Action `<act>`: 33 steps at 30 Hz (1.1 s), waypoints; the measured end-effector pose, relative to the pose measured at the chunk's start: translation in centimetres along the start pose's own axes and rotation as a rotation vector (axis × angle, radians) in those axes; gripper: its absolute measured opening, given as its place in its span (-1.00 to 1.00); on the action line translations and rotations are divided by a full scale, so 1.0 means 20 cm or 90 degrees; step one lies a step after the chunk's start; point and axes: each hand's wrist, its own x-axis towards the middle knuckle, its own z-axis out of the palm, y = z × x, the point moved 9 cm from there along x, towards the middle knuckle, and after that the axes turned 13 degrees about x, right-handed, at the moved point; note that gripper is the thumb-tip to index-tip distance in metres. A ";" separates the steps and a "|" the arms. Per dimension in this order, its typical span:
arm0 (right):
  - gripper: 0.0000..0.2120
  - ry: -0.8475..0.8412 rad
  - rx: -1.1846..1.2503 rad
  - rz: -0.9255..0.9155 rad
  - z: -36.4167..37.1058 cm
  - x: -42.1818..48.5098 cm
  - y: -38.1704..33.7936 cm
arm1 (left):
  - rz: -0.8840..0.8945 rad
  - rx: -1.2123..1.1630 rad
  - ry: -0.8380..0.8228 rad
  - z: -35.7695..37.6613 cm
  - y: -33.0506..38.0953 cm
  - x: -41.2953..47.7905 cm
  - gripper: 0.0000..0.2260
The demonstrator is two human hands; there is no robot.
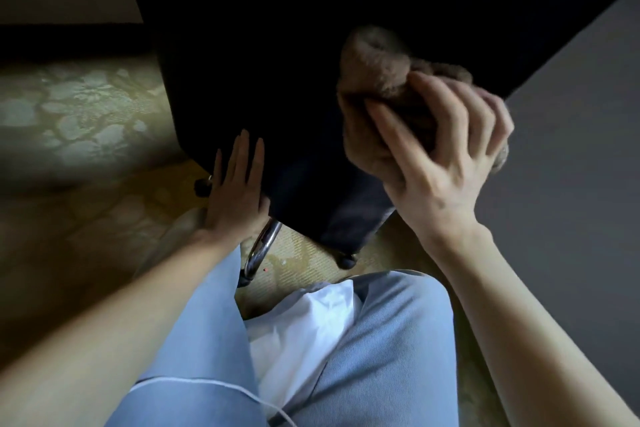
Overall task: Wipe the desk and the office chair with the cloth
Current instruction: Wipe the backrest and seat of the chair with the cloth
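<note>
Nearest: light blue trousers [398,340] and the hem of a white garment [304,329], both forearms reaching forward.

Beyond the knees: chrome base arm [261,246] of the office chair [277,80], and a black caster [346,260] on the patterned carpet [76,121].

Left hand [237,198]: fingers straight and together, palm laid flat against the near left edge of the dark chair seat. Holds nothing.

Right hand [440,163]: raised over the near right part of the seat, fingers and thumb curled round a bunched brown cloth [374,76]. Cloth bulges out past the fingertips on the far side. Cannot tell whether the cloth touches the upholstery; hand slightly blurred.

Chair: very dark, fills the middle and far field, detail lost in shadow.

Desk [571,149]: plain grey surface at right, its edge running diagonally just beside the right hand.
</note>
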 end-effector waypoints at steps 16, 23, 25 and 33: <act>-0.40 -0.515 0.156 0.148 0.79 -0.98 -0.18 | -0.094 -0.147 -0.148 0.12 -0.11 0.02 -0.22; -0.47 -0.322 0.148 0.172 0.57 -0.70 -0.08 | -0.082 -0.164 -0.178 0.18 -0.05 0.01 -0.02; -0.56 -0.236 0.126 0.150 0.44 -0.54 -0.05 | -0.103 -0.185 -0.182 0.19 -0.05 0.01 -0.01; -0.81 -0.008 0.030 0.061 0.08 -0.21 -0.04 | -0.140 -0.146 -0.146 0.12 -0.17 0.02 -0.35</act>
